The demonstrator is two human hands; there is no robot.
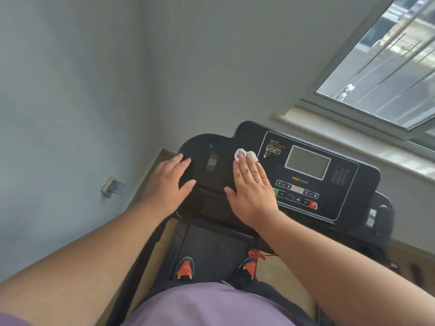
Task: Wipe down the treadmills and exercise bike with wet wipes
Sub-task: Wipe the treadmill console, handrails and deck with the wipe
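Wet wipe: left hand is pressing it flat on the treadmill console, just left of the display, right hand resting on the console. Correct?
Not quite: the hands are swapped. The head view shows the right hand pressing the wet wipe flat on the treadmill console, just left of the display, while the left hand rests on the console.
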